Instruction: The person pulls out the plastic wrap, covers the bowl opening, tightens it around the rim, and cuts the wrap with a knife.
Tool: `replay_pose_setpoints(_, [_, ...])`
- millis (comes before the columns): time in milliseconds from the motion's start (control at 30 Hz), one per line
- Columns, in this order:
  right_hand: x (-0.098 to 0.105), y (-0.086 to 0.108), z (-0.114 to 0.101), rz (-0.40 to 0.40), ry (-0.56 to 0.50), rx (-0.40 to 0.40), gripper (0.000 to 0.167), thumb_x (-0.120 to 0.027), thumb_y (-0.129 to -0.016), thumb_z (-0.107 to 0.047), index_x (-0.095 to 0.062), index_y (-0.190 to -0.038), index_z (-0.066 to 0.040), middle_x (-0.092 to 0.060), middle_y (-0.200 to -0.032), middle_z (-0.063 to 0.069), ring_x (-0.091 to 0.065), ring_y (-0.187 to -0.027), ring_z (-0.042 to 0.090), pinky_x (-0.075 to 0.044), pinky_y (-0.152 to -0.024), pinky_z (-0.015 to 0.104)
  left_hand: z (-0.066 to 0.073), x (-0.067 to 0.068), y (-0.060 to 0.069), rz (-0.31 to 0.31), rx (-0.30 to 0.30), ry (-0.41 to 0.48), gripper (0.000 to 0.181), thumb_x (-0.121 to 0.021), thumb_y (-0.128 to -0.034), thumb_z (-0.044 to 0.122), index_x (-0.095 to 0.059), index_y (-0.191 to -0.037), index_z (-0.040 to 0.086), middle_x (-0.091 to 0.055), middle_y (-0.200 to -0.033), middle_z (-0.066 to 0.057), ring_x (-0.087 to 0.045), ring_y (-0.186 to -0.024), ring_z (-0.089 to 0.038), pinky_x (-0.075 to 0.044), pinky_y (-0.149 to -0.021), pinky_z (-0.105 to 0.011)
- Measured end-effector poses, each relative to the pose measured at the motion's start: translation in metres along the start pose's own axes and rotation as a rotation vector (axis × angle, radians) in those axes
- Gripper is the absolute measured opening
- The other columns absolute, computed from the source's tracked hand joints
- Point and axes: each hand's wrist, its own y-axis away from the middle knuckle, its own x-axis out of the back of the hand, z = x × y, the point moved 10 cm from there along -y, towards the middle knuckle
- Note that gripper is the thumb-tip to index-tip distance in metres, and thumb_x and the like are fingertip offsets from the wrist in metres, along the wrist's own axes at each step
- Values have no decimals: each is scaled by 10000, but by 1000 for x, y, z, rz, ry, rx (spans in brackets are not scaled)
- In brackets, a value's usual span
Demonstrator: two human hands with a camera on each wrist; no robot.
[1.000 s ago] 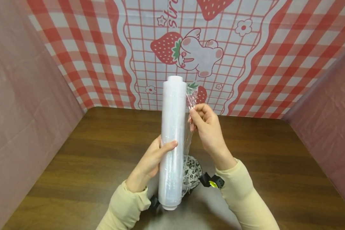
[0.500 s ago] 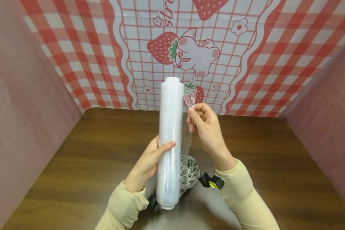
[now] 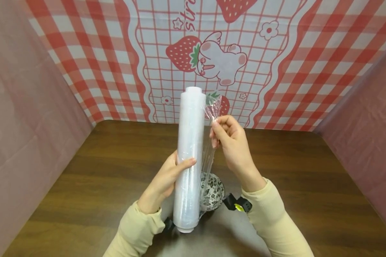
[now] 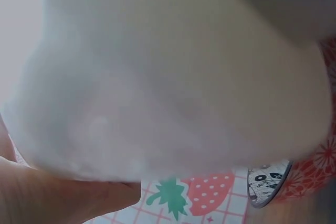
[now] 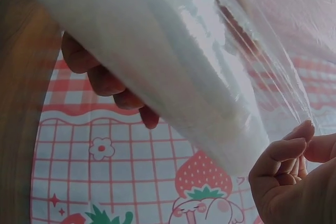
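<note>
White and glossy, the roll [image 3: 186, 200] is standing nearly upright above the table [image 3: 115, 171], its top end leaning slightly to the right. I am recording the left hand [image 3: 164, 178] as gripping the roll around mid-length: the thumb [image 3: 186, 164] is lying across the near face, and in the right wrist view the fingers [image 5: 105, 81] are curling behind it. I am recording the right hand [image 3: 233, 146] as pinching clear film [image 3: 213, 113] between thumb and fingers, just to the right of the roll's upper half. Film is gathering into creases at that pinch and joining the roll's right edge. I am noting a bowl [image 3: 214, 192] with a black-and-white print sitting to the right of the roll's lower half, partly hidden by it; in the left wrist view its outside is showing red. Pale yellow sleeves [image 3: 273, 210] are covering both forearms. Right of the roll, a small black device [image 3: 242, 203] is sitting at the right wrist. Red-and-white printed cloth [image 3: 99, 67] is hanging behind the roll.
</note>
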Motion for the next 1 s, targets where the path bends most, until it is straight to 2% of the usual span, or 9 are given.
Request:
replay_pose_setpoints(233, [-3, 2, -4, -5, 9, -9, 71, -478, -927, -55, -464, -900, 9, -520, -639, -15, -457, -480, 85, -394, -473, 186, 0, 2, -1, 1, -3, -14, 563, -562, -824, 164, -339, -1318, 11, -531, -1079, -125, -576, -882, -172, -496, -792, -356])
replay_pose_setpoints(700, [-7, 2, -8, -27, 3, -7, 82, -460, -926, -22, -474, -858, -66, -522, -642, -1, -466, -480, 94, -395, -464, 193, -3, 7, -3, 1, 0, -51, 584, -576, -828, 178, -328, -1340, 48, -511, -1126, -145, -564, -904, -176, -491, -802, -355])
replay_pose_setpoints(1000, [-11, 2, -7, -46, -16, -9, 146, -462, -920, -1, -493, -834, -114, -523, -636, 2, -472, -478, 93, -408, -473, 191, -6, 15, -4, 28, 20, -77, 590, -586, -826, 172, -320, -1342, 66, -501, -1148, -162, -567, -903, -174, -491, -801, -352])
